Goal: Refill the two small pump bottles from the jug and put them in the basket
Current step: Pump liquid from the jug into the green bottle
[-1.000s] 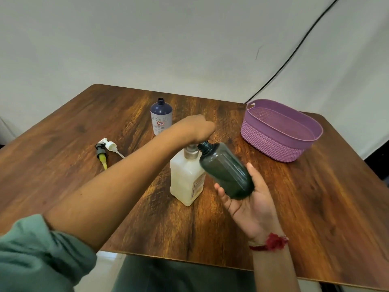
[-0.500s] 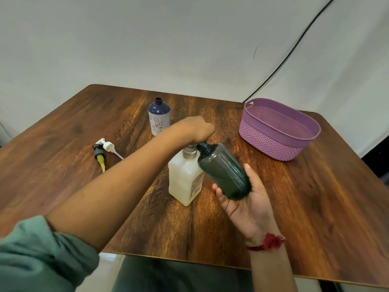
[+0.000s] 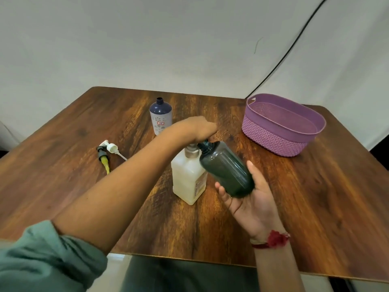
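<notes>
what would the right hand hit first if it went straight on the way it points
Likely the jug pump under the left hand; the dark bottle it holds leads, though depth is unclear.

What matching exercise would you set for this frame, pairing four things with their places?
Things: 1 dark bottle; 2 blue bottle; 3 pump heads; 4 jug.
Places: A lying on the table, left; B top gripped by the left hand; C tilted in the right hand; D upright behind the jug.
Pairs: 1-C; 2-D; 3-A; 4-B.
</notes>
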